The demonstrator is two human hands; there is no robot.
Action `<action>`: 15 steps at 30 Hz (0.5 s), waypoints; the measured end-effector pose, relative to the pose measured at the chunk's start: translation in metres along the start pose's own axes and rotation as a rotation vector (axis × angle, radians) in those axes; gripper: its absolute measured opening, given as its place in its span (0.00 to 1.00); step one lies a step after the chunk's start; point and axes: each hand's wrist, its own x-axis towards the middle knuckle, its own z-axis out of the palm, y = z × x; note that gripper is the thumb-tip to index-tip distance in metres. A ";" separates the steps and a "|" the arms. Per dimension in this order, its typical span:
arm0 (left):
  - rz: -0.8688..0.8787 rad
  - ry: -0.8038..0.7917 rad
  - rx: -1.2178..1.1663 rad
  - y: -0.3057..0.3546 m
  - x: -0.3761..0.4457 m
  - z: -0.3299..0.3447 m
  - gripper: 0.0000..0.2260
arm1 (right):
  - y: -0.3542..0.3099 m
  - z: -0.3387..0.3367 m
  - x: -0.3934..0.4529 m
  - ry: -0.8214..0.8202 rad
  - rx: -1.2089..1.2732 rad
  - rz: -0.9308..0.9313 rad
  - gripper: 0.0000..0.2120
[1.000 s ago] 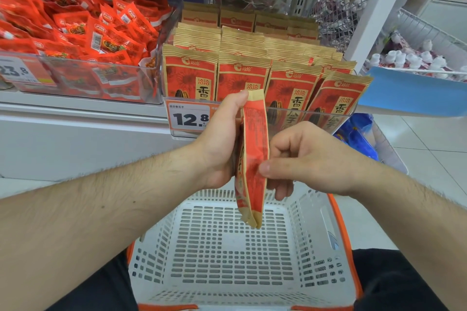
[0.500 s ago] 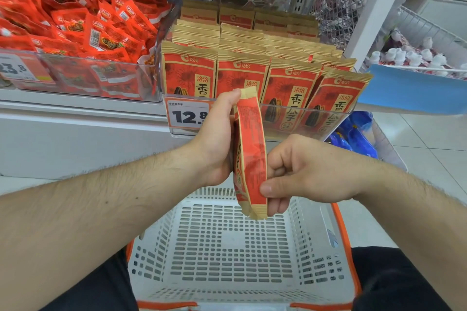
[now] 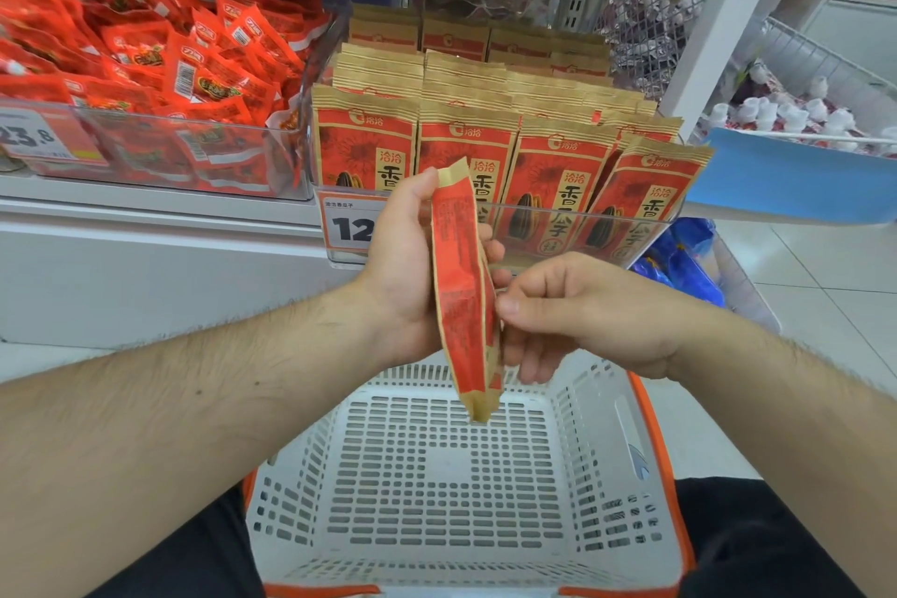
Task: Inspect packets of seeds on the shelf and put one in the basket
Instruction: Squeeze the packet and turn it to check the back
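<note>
Red-and-tan seed packet (image 3: 463, 287), one, edge-on above one white basket (image 3: 451, 476). Left hand (image 3: 405, 267) grips it, right hand (image 3: 577, 311) pinches its edge. Four front packets (image 3: 558, 170) on shelf.

White shelf (image 3: 145, 214) under clear packet bins (image 3: 160, 146)

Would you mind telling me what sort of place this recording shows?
Most likely a supermarket or convenience store aisle: stocked shelf bins of seed packets, a printed price tag on the bin front, and a white shopping basket below the hands.
</note>
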 end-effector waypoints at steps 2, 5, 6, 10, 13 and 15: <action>-0.021 -0.020 -0.058 0.001 0.000 0.000 0.31 | 0.000 0.003 0.002 0.125 -0.026 0.060 0.21; 0.006 -0.011 -0.104 0.003 0.000 -0.001 0.34 | 0.001 0.009 0.004 0.164 0.099 0.104 0.21; 0.004 -0.003 -0.097 0.004 0.001 -0.001 0.36 | 0.001 0.011 0.005 0.143 0.146 0.111 0.22; 0.007 -0.001 0.000 0.007 0.000 -0.001 0.34 | 0.005 0.012 0.009 0.068 0.252 0.081 0.21; 0.080 0.015 0.131 0.011 0.002 -0.003 0.29 | 0.005 0.010 0.008 0.098 0.268 0.042 0.24; 0.112 0.033 0.192 0.013 0.003 -0.004 0.25 | 0.004 0.010 0.009 0.192 0.209 0.024 0.27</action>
